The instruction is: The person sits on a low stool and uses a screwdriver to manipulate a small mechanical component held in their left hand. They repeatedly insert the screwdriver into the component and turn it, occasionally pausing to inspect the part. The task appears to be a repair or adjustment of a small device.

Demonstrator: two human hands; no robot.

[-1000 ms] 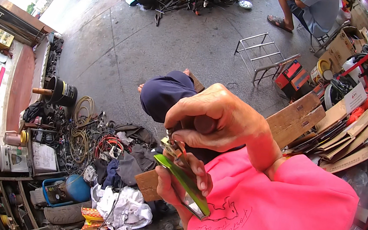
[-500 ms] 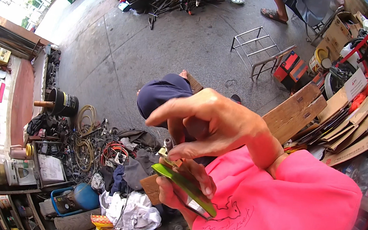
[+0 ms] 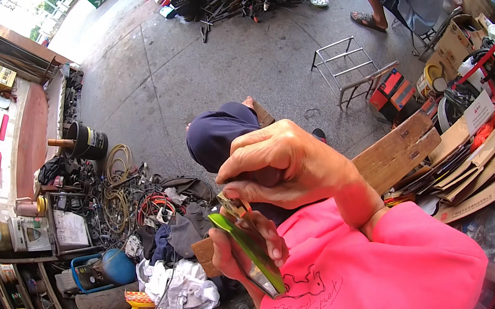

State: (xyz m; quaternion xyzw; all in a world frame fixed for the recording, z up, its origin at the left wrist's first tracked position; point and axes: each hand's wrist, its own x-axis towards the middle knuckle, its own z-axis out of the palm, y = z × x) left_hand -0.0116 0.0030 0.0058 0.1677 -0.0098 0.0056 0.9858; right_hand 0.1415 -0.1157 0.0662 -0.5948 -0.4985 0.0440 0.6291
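My left hand grips a bright green flat piece with a reflective underside, holding it at a slant. A small brassy metal fitting sits at its upper end. Above it, my right hand is curled round a dark rounded handle, the thumb near the fitting; whatever lies at the handle's tip is hidden. Pink cloth covers my body beside both hands, and my navy-clad knee is behind them.
A wooden bench and stacked cardboard are at the right. Behind are a metal frame and a seated person. Tangled cables, a bucket and white cloth lie at the left and below.
My right fingers lifted away from the handle half a second ago and are now curled round it again. The view has shifted slightly; the left hand keeps its grip on the green piece.
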